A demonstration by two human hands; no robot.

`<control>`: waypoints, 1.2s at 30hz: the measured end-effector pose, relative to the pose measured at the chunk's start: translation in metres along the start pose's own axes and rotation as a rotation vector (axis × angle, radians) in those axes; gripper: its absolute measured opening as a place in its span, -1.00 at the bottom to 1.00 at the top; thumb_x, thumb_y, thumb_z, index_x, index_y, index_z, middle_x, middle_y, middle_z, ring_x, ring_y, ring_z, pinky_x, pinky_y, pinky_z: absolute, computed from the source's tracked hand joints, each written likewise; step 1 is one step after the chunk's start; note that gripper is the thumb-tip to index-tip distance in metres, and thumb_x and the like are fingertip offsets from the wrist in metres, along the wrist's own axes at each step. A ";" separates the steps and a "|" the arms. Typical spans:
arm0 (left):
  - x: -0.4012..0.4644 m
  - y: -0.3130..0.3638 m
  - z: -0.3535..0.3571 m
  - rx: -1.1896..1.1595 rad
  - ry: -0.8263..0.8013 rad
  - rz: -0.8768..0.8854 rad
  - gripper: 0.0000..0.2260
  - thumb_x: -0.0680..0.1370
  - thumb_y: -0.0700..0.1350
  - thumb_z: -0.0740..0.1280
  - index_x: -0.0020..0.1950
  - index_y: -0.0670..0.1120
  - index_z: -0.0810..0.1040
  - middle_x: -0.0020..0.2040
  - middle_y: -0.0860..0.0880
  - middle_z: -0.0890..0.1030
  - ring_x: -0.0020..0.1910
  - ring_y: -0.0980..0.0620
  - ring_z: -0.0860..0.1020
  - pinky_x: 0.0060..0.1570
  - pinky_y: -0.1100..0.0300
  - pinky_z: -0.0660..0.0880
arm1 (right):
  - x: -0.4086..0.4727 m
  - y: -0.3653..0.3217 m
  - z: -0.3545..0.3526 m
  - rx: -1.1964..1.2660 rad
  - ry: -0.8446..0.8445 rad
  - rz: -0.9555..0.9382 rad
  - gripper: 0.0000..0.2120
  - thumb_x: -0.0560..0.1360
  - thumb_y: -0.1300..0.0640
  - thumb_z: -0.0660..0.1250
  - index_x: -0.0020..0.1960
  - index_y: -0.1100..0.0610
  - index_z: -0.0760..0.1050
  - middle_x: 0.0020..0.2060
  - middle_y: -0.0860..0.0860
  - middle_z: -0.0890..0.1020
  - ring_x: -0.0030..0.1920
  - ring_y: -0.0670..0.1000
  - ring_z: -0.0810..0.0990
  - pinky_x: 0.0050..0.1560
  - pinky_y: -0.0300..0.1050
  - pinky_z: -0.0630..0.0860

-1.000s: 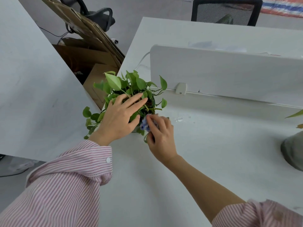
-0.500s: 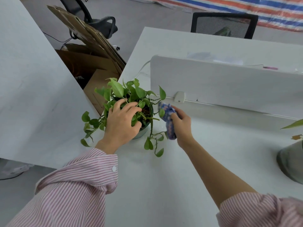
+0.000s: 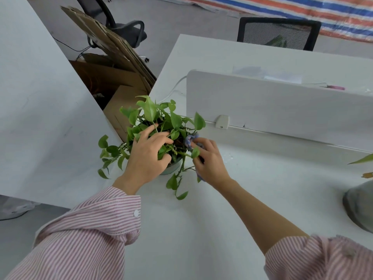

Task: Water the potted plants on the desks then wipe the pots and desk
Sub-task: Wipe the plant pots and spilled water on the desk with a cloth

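A small leafy green plant [image 3: 159, 122] grows in a pale green pot [image 3: 171, 169] on the white desk [image 3: 201, 229]. My left hand [image 3: 147, 158] lies over the top of the plant, with fingers curled round the pot's rim among the stems. My right hand [image 3: 210, 160] grips a blue cloth [image 3: 190, 139] and holds it against the pot's right side. Most of the pot is hidden under leaves and hands.
A white divider panel [image 3: 282, 110] stands just behind the plant. A grey pot [image 3: 359, 207] with a leaf above it sits at the right edge. Cardboard boxes [image 3: 113, 63] and office chairs [image 3: 278, 33] lie beyond the desk. A white board [image 3: 40, 98] leans at left.
My right hand with the cloth has moved around the pot, from its front to its right rear side, then settled against the right rim. My left hand has stayed on the plant.
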State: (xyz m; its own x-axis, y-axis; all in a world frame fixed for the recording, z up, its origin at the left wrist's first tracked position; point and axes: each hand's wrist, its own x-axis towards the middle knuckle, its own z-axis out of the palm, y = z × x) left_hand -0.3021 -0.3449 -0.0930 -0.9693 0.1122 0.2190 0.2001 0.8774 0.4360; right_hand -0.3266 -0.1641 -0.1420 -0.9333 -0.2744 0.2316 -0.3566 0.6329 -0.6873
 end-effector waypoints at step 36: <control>-0.003 0.015 -0.002 0.357 0.161 -0.088 -0.80 0.43 -0.21 0.35 -0.01 0.01 0.63 0.33 -0.10 0.47 0.43 -0.28 0.21 0.23 -0.48 -0.06 | 0.006 -0.025 -0.022 0.919 0.026 0.640 -0.71 0.48 0.41 0.15 -0.07 0.12 0.57 -0.16 0.06 0.65 -0.11 0.00 0.63 -0.10 -0.25 0.53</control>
State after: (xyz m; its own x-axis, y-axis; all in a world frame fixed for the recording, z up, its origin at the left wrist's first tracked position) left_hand -0.2961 -0.3326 -0.0853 -0.9399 -0.0202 0.3408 0.0276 0.9905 0.1350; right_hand -0.3242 -0.1660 -0.1085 -0.9379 -0.0682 -0.3401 0.3463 -0.1263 -0.9296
